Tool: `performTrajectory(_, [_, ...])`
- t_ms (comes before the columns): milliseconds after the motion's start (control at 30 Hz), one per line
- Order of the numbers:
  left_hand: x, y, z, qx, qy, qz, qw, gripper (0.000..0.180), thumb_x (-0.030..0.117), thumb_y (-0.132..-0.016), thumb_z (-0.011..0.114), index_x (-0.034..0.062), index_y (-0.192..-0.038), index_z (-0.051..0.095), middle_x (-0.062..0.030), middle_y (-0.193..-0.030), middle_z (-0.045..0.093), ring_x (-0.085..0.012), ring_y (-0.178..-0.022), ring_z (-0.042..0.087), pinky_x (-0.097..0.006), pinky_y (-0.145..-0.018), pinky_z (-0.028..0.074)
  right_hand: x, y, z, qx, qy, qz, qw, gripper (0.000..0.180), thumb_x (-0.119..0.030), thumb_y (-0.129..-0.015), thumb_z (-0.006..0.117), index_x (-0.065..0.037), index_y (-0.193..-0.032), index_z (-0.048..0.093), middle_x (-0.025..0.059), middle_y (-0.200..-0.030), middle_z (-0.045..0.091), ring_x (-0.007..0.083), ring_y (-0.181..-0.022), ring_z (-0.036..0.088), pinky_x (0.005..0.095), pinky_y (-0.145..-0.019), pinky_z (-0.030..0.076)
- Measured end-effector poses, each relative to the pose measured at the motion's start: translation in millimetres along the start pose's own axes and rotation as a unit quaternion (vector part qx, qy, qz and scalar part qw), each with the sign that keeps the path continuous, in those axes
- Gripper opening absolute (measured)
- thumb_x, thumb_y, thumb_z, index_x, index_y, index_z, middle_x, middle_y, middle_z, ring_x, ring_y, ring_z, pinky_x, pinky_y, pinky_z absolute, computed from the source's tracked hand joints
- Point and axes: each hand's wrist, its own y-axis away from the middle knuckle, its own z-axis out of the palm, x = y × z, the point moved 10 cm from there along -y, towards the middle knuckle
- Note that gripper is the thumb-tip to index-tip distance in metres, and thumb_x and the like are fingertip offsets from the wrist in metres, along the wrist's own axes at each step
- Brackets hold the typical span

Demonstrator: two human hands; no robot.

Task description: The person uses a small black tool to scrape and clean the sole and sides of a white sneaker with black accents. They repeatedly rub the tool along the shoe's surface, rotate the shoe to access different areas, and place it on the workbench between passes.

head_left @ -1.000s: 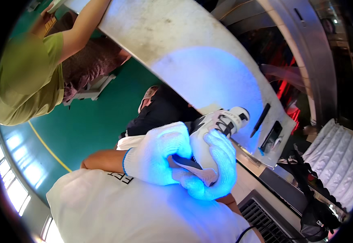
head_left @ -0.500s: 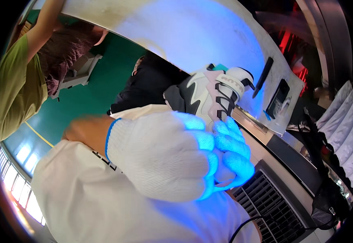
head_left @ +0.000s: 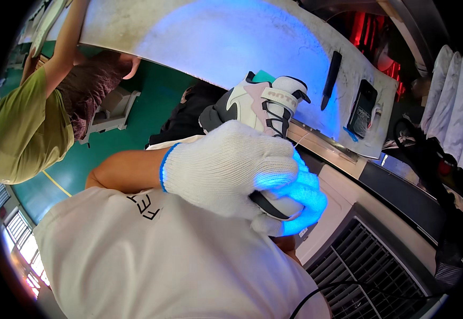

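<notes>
A white, grey and pale pink sneaker with black laces and a strap is held in front of my chest, its collar toward the table. My left hand, in a white knit glove with a blue cuff, is closed over the front part of the sneaker. Under blue light, my right hand, also gloved, wraps round the toe end from the right. Between the two gloves a bit of dark and pale toe shows. The fingers hide most of the sneaker's front.
A pale worktable carries a pool of blue light, a black pen-like tool and a dark phone-like device. A person in a green top is at the left. A grille with a black cable lies lower right.
My left hand's fingers have curled in more over the sneaker's front, and more of the toe's dark edge shows. The sneaker sits slightly further left and up in the view, which has itself shifted.
</notes>
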Motion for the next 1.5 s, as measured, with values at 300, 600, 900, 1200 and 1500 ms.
performTrajectory(300, [5, 5, 1, 0.022, -0.017, 0.083, 0.996, 0.039, 0.027, -0.076, 0.086, 0.0107, -0.099, 0.06, -0.0087, -0.096, 0.059, -0.0324, -0.084, 0.068, -0.043, -0.07, 0.055, 2, 12, -11, 0.01, -0.015, 0.023, 1.0, 0.07, -0.038, -0.089, 0.093, 0.001, -0.139, 0.062, 0.029, -0.137, 0.07, 0.0455, -0.13, 0.069, 0.0626, -0.116, 0.049])
performTrajectory(600, [-3, -17, -1, -0.072, 0.157, 0.004, 0.985, 0.021, 0.012, -0.088, 0.078, 0.0142, -0.099, 0.06, -0.0061, -0.086, 0.059, -0.0293, -0.088, 0.067, -0.042, -0.075, 0.053, -1, -5, -10, -0.037, -0.014, 0.067, 0.997, 0.069, -0.034, -0.089, 0.093, 0.0, -0.14, 0.061, 0.0287, -0.138, 0.069, 0.0448, -0.132, 0.068, 0.0624, -0.118, 0.047])
performTrajectory(900, [-48, 17, -80, 0.097, 0.239, 0.115, 0.959, 0.067, 0.024, -0.077, 0.095, 0.0074, -0.135, 0.066, -0.0167, -0.134, 0.067, -0.0399, -0.119, 0.066, -0.049, -0.099, 0.057, -5, -61, 28, -0.178, 0.06, 0.162, 0.969, 0.067, -0.026, -0.087, 0.095, -0.002, -0.14, 0.061, 0.0297, -0.141, 0.068, 0.0451, -0.135, 0.068, 0.0615, -0.117, 0.051])
performTrajectory(1200, [-101, 71, -70, 0.209, 0.083, -0.072, 0.972, 0.059, 0.046, -0.063, 0.099, 0.01, -0.087, 0.058, -0.0097, -0.086, 0.053, -0.0326, -0.077, 0.053, -0.045, -0.064, 0.044, -11, -83, 55, -0.162, 0.119, 0.156, 0.967, 0.078, -0.026, -0.083, 0.1, -0.008, -0.149, 0.063, 0.0253, -0.153, 0.059, 0.0491, -0.135, 0.067, 0.0619, -0.113, 0.061])
performTrajectory(1500, [-52, 32, -92, 0.213, 0.106, 0.119, 0.964, 0.03, 0.032, -0.078, 0.084, 0.0146, -0.075, 0.06, -0.0028, -0.079, 0.05, -0.0235, -0.068, 0.055, -0.039, -0.054, 0.044, -12, -80, 44, -0.072, 0.167, 0.062, 0.981, 0.076, -0.029, -0.084, 0.095, 0.003, -0.141, 0.057, 0.0358, -0.134, 0.069, 0.0488, -0.12, 0.073, 0.0595, -0.108, 0.06])
